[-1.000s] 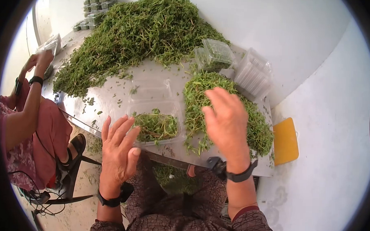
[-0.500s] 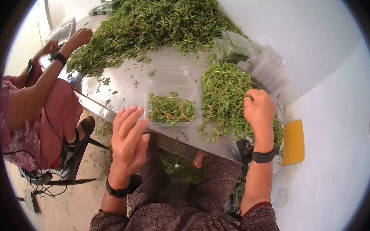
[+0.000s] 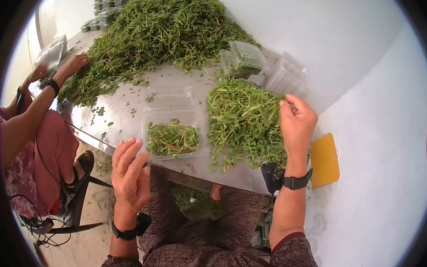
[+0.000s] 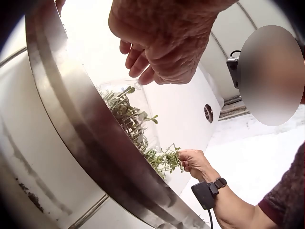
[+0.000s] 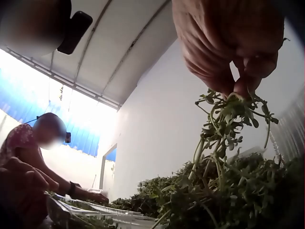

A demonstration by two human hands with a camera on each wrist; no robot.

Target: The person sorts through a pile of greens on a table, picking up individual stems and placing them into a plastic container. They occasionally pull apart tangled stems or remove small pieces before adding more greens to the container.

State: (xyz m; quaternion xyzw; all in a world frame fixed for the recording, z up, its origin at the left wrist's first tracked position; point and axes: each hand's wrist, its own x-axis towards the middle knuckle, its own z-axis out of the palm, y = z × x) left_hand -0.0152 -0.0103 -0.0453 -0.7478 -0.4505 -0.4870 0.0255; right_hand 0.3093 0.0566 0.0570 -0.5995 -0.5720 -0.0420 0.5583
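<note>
My right hand (image 3: pixel 298 122) pinches a few leafy green stems (image 5: pixel 224 124) between thumb and fingertips, above the near heap of greens (image 3: pixel 244 120). In the right wrist view these stems hang down to the heap. A clear plastic box (image 3: pixel 173 153), its lid (image 3: pixel 170 99) folded back on the table, lies left of that heap and holds a layer of greens (image 3: pixel 173 137). By the box's front left corner is my left hand (image 3: pixel 129 177), with extended fingers and nothing in it.
A large mound of greens (image 3: pixel 165 33) covers the back of the metal table (image 3: pixel 125 111). Open clear boxes (image 3: pixel 244 59) and a stack of empty ones (image 3: pixel 287 77) stand back right. Filled boxes (image 3: pixel 107 7) are piled far left. Another person (image 3: pixel 39 141) sits at the left. A yellow board (image 3: pixel 324 161) is at the right.
My right hand has moved right across the near heap and now pinches stems at its right side. My left hand stays by the box. The other person's hand has reached to the mound.
</note>
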